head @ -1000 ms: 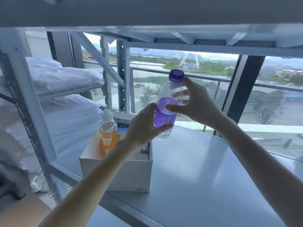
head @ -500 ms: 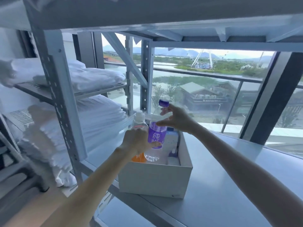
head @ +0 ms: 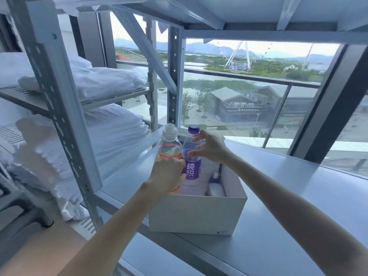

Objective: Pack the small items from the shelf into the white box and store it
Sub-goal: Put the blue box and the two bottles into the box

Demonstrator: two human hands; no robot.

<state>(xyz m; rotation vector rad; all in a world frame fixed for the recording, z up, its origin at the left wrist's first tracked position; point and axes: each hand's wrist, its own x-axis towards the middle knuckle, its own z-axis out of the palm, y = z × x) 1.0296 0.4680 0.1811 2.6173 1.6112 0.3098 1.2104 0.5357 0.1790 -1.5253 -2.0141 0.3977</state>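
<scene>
The white box (head: 191, 216) stands open on the grey shelf board (head: 288, 206). Two bottles stand upright in its left half: an orange drink bottle (head: 170, 144) with a white cap and a purple-labelled water bottle (head: 192, 168) with a purple cap. My left hand (head: 169, 174) reaches over the box's front left corner, covers the orange bottle's lower part and grips the purple bottle at its label. My right hand (head: 211, 148) holds the purple bottle's shoulder between thumb and fingers. Small white items (head: 216, 189) lie in the box's right half.
A grey perforated shelf upright (head: 59, 108) rises just left of the box. Folded white linen (head: 83, 80) fills the shelves further left. An upper shelf board (head: 219, 8) hangs overhead. Behind the shelf is a large window (head: 249, 92).
Both hands have lowered the purple water bottle from above the shelf into the box, beside the orange bottle. My view has shifted left and down towards the box.
</scene>
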